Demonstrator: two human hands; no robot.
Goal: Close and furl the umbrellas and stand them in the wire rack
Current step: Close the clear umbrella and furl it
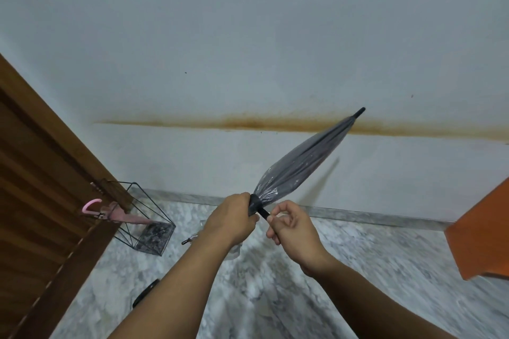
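My worry is the canopy springing loose: if my left hand [234, 219] slackens at the gathered folds before the strap is wound, the grey umbrella [300, 162] will balloon again. It's held up in the air, tip toward the wall [248, 36], well apart from the wire rack [143, 217] in the floor's left corner, where a pink umbrella [121, 215] leans. Left hand is clenched around the canopy's base; right hand [292, 228] pinches the black strap [263, 212], both arms reaching forward
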